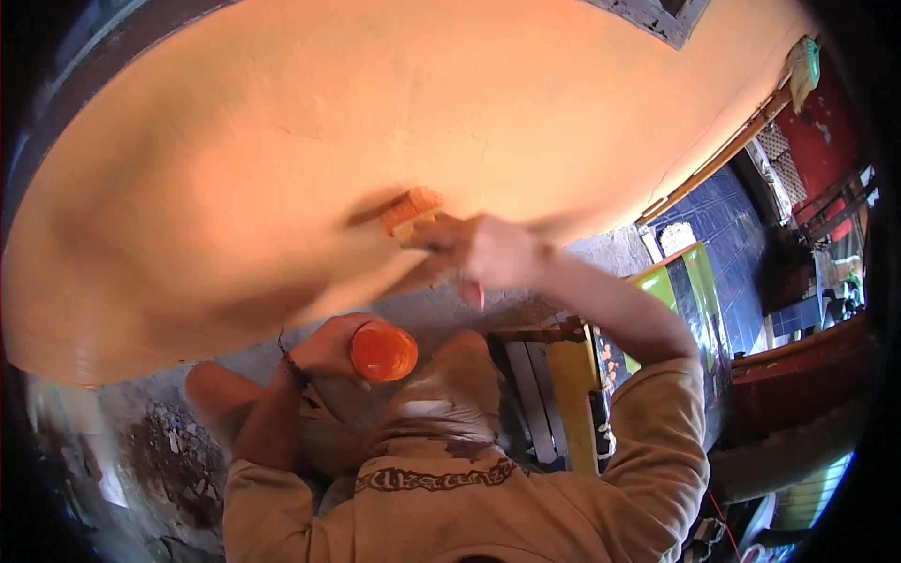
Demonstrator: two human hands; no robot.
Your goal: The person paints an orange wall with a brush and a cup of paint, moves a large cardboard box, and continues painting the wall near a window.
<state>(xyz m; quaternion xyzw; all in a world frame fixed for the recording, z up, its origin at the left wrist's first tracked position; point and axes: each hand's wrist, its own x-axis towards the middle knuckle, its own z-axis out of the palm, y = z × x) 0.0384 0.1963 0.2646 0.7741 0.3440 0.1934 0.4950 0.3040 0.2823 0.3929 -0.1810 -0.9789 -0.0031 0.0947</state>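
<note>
My right hand [479,249], slightly blurred, is closed around a wide flat paintbrush [413,211]. Its orange-stained bristles are against or very close to the pale orange wall [488,103]; I cannot tell if they touch. Below and to the left, my left hand [328,349] wraps around the side of a round cup of bright orange paint [384,353], with its open top facing up. The cup is above my lap, apart from the brush. A dark band circles my left wrist.
Rough grey floor [601,251] runs along the wall's foot, with loose debris [178,460] at lower left. By my right side stand a yellow wooden piece [572,403] and a green-and-black striped panel [690,291]. Blue floor tiles [718,220] lie beyond a doorway at right.
</note>
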